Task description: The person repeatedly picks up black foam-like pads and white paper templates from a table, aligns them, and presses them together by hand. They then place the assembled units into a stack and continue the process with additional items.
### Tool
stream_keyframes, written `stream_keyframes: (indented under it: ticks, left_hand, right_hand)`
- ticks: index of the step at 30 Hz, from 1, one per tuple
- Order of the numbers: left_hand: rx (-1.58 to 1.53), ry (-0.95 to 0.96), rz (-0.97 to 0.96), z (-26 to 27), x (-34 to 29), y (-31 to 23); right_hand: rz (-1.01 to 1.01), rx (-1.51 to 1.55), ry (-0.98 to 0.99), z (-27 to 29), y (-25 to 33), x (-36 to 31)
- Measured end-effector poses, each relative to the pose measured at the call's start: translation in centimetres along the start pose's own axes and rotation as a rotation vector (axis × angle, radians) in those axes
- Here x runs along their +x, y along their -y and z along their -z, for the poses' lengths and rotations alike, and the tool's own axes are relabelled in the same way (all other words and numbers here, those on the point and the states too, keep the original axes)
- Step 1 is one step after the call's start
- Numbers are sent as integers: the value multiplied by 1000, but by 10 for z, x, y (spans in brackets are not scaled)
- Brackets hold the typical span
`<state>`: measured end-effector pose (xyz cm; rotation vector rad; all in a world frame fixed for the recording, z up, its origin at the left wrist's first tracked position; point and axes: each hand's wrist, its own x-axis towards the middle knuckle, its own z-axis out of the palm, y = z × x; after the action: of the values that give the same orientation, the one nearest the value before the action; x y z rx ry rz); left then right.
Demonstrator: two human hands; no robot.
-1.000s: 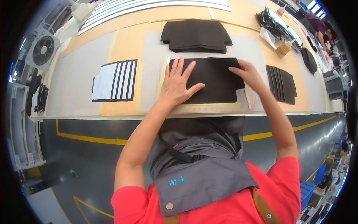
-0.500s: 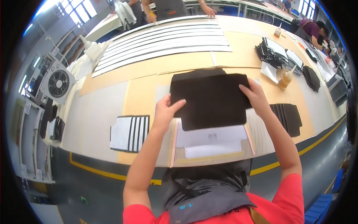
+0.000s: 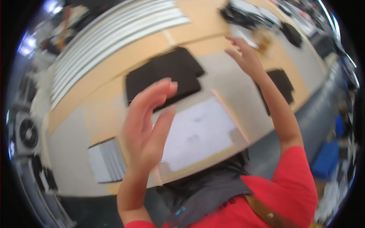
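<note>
A black notched flat panel (image 3: 167,70) lies on the table beyond the white paper template (image 3: 199,131). My left hand (image 3: 146,121) is raised over the near left side of the template, partly covering the panel's lower left in view. Its fingers are curved, the thumb stands apart, and nothing is held. My right hand (image 3: 245,59) reaches out to the right of the panel, fingers apart and empty. Closest to it are an amber squeeze bottle (image 3: 262,41) and a white sheet (image 3: 243,33), both smeared by motion.
Long white strips (image 3: 121,36) cover the far left of the table. Overlapping white pieces with dark edges (image 3: 104,161) lie at the near left, black pieces (image 3: 279,85) on the right. A dark stack (image 3: 239,17) sits far right. A fan (image 3: 28,133) stands left.
Both hands have let go of the black panel, which now lies on the table. My right hand has moved toward the bottle. The whole view has turned and is blurred.
</note>
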<state>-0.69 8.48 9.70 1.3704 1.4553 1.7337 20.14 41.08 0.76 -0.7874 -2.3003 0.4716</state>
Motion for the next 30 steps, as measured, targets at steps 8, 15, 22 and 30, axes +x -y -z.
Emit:
stream_keyframes:
  ticks: [8,15,22,30]
  left_hand:
    - [-686,273,-394,-93,-48,-102]
    - [-644,615,-283,-81,-63,-108]
    - [-459,229,-7,-90,-119,-75]
    - [-264,125,250,-92,-144,-52]
  right_hand:
    - [-384,-218,-80,185,-107,-95]
    - [-712,-214,-32,184,-183,-144]
    - [-810,-189,36,176,-204,-148]
    - [-361,-477,-585,182,-172,-177]
